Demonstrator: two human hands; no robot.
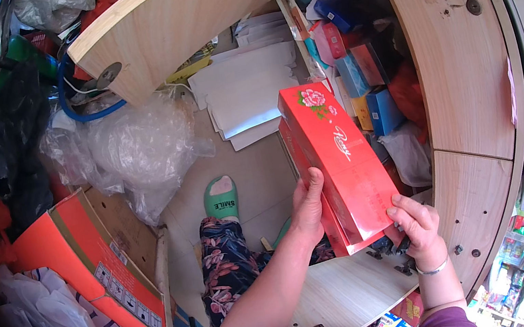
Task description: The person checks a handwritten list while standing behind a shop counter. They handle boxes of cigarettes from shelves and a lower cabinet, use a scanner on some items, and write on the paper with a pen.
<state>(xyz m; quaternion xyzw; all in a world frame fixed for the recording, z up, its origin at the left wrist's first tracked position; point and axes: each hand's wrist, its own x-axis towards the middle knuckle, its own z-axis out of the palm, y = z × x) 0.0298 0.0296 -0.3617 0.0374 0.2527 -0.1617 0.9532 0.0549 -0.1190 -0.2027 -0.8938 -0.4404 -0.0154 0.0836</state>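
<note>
My left hand [308, 205] holds the left side of two long red cartons, its thumb along the edge. The top carton [355, 174] bears a pink peony and white lettering; the lower carton [295, 150] is mostly covered by it. At the near right corner, my right hand [417, 220] pinches the cartons between thumb and fingers. Both are tilted, held in front of a cupboard compartment packed with small boxes, among them a blue box [385, 111] and a light blue box [352, 76]. A white plastic bag [407, 152] lies below these.
Wooden doors swing out at the far side [156, 30] and near side [355, 285]. White sheets [249, 87] lie on the floor beside a bundle of clear plastic [139, 142]. An orange cardboard box [103, 273] stands at left. A green slipper [222, 204] is on my foot.
</note>
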